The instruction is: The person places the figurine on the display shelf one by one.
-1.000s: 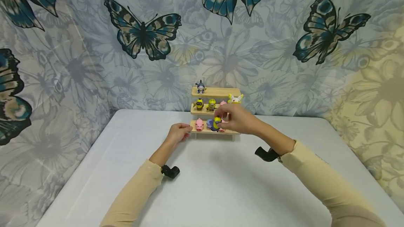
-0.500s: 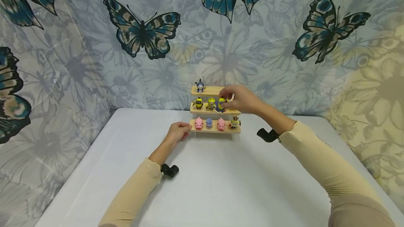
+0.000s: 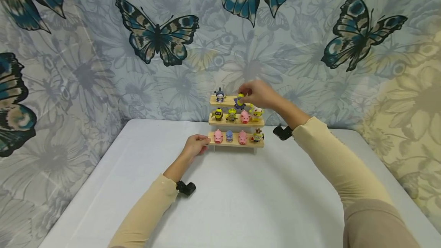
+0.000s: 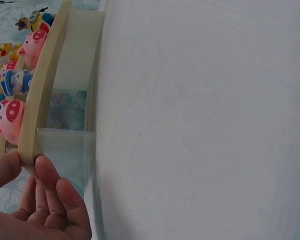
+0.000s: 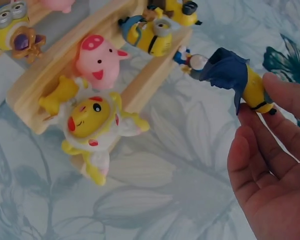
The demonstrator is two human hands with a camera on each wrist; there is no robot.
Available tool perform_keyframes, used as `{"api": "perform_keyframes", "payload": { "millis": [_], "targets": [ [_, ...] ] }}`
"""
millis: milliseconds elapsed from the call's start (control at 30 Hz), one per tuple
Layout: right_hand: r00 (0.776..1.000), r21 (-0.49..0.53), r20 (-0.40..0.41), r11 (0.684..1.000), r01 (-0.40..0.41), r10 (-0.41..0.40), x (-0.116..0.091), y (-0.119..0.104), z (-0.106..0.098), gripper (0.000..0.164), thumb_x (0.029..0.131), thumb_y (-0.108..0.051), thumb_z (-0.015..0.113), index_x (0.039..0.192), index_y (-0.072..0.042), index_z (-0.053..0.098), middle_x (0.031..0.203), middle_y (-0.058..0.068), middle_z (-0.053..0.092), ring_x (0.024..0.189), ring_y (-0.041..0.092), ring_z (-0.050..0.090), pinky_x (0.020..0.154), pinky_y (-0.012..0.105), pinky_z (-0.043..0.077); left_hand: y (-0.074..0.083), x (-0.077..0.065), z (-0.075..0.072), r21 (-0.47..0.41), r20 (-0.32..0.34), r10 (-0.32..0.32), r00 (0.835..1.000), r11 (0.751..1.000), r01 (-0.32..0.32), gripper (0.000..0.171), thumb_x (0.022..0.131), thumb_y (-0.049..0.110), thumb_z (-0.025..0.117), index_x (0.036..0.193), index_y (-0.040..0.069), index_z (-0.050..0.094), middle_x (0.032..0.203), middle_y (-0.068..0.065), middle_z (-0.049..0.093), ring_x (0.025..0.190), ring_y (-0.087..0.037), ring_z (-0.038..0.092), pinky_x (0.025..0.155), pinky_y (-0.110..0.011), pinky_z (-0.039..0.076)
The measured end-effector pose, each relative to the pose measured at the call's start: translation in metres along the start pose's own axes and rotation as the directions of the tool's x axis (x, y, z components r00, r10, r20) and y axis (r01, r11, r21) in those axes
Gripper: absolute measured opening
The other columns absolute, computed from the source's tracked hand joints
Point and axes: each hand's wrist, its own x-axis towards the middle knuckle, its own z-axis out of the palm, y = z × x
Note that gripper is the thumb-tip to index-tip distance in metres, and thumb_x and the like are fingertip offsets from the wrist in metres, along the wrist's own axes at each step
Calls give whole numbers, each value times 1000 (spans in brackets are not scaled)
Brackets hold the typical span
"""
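Note:
My right hand (image 3: 260,94) pinches a yellow minion figurine with a dark blue cape (image 5: 252,87) at the top tier of a three-tier wooden display stand (image 3: 237,144). The right wrist view shows thumb and fingers around its head, the cape away from the palm. Whether its base touches the board cannot be seen. My left hand (image 3: 195,146) pinches the left end of the bottom board (image 4: 41,90) between thumb and fingers. A dark blue figurine (image 3: 219,95) stands at the top tier's left end.
Middle tier: two minion figurines, a pink pig (image 3: 244,116) and a yellow-and-white figurine (image 5: 87,120). Bottom tier: two pink pigs (image 4: 11,120), a blue figurine (image 3: 229,136) and a minion (image 3: 257,136). The stand is on a white table (image 3: 241,202) before a butterfly-print backdrop (image 3: 158,41).
My right hand has raised the caped minion figurine from in front of the bottom tier, past the middle tier, to the top tier. My left hand keeps its grip on the stand.

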Motion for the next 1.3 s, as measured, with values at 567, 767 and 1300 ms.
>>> {"api": "perform_keyframes", "payload": {
  "millis": [567,767,1300],
  "targets": [
    [995,19,-48,996,-91,92,38,19,16,36,91,-13,66,125,2,62,112,20,65,101,32,59,90,46,47,0,2,-1,11,-6,-1,1000,1000,1,28,93,21,66,115,5,64,88,0,65,67,-8,59,62,-22,47],
    [995,29,-66,997,-75,77,46,24,28,35,90,-7,64,124,5,62,114,22,65,105,34,59,92,46,47,0,2,-1,12,-5,-3,1000,1000,3,28,93,21,67,115,5,63,87,0,65,67,-8,58,62,-22,47],
    [991,-21,-87,994,-103,100,46,40,34,31,90,-4,63,119,5,62,115,23,65,108,37,60,98,49,45,2,1,-1,26,-8,-15,1000,1000,15,28,94,21,66,116,5,64,87,0,65,66,-8,57,63,-23,47]
  ]
}}
